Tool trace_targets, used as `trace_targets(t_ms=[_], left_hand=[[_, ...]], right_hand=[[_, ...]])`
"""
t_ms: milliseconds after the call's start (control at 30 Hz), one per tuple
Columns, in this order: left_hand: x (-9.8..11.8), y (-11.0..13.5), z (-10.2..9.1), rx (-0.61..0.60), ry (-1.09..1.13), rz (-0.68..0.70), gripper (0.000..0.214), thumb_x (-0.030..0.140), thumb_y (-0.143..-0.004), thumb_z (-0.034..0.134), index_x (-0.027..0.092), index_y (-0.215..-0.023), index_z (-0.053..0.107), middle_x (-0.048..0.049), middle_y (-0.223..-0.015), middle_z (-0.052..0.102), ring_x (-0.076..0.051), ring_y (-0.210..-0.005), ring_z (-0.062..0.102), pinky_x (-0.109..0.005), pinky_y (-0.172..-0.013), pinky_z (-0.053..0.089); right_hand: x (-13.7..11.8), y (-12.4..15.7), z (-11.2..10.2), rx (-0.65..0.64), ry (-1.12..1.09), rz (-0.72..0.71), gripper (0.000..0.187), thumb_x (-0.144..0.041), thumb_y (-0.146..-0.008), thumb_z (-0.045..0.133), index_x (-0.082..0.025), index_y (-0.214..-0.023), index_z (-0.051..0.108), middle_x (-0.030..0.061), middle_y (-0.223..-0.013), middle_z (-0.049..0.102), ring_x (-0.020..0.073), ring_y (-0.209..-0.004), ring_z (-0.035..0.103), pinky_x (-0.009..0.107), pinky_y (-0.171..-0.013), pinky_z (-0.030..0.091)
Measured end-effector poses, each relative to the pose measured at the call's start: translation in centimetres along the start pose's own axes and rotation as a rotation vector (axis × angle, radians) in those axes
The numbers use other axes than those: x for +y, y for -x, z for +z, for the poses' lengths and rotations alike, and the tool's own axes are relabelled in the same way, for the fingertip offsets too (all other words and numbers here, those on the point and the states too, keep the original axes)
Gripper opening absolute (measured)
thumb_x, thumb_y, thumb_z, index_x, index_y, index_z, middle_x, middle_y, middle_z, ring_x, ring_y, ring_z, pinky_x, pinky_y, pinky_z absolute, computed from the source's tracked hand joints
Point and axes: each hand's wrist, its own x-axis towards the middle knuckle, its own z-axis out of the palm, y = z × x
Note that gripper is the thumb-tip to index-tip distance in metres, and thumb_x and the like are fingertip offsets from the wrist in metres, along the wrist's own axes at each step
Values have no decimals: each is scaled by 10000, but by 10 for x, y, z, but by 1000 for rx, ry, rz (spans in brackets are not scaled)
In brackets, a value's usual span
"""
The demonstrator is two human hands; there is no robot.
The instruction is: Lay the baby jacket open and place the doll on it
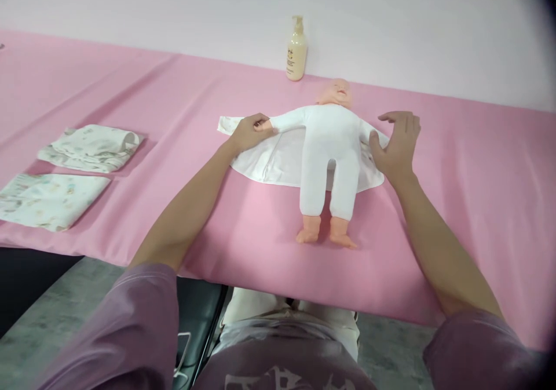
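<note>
A baby doll (332, 135) with a white cloth body lies on its back on the pink-covered table, head toward the wall. Beneath it a small white garment (271, 157) is spread out, one patterned sleeve (229, 124) reaching left past my left hand. My left hand (252, 133) is closed around the doll's hand on the left side, its arm stretched outward. Beside the doll's other arm is my right hand (397, 146), fingers apart and thumb close to that arm; whether the thumb touches it I cannot tell. The doll's hand on that side is hidden.
A cream pump bottle (296, 54) stands behind the doll near the white wall. Two folded patterned cloths (93, 146) lie at the left on the pink cover (174, 117). Below the table's front edge are a black seat (200, 309) and a white cable (185, 349).
</note>
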Motion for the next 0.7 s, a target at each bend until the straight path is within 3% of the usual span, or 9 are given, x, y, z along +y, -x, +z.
trace_targets(t_ms=[133,300,367,467,600,700], left_hand=[[13,0,-3,47,92,34,487,528,-849,1015,234,-1162,786,-100,-1192,804,-311,-1182,750,-414,-1027,665],[23,-6,-1,156,157,116,583,620,-880,1051,239,-1211,758,-102,-1221,813,-275,-1169,782,-359,-961,652],[22,-7,3,163,172,136,590,684,-924,1024,249,-1214,752,-98,-1206,818,-268,-1162,795,-356,-970,648],[14,-9,12,183,164,107,565,710,-975,984,262,-1206,730,-102,-1222,818,-276,-1143,794,-387,-997,648],[2,-10,21,174,109,20,456,669,-1061,893,273,-1122,674,-102,-1188,799,-288,-1056,750,-446,-989,637],[-1,-9,24,90,51,-1,454,684,-1119,803,274,-1038,625,-90,-1052,761,-291,-973,701,-476,-968,609]], right_hand=[[-74,-35,-10,-173,-155,-115,601,-588,-1228,501,-316,-1757,588,188,-1700,631,519,-1618,502,769,-1375,397],[-148,-98,21,-472,-327,-442,888,-842,-1156,566,-281,-1845,575,101,-1878,565,512,-1736,447,720,-1506,301],[-158,-116,38,-560,-385,-494,991,-951,-1107,569,-270,-1827,597,93,-1891,586,498,-1714,493,689,-1500,331],[-158,-126,61,-640,-453,-417,1050,-1079,-1035,558,-314,-1745,671,80,-1794,705,501,-1615,600,696,-1442,412],[-151,-120,78,-549,-581,-411,1019,-1084,-1049,537,-361,-1753,678,40,-1804,713,484,-1649,616,674,-1446,426],[-149,-112,75,-432,-697,-469,973,-1009,-1116,510,-378,-1851,596,-6,-1943,573,442,-1783,516,636,-1507,367]])
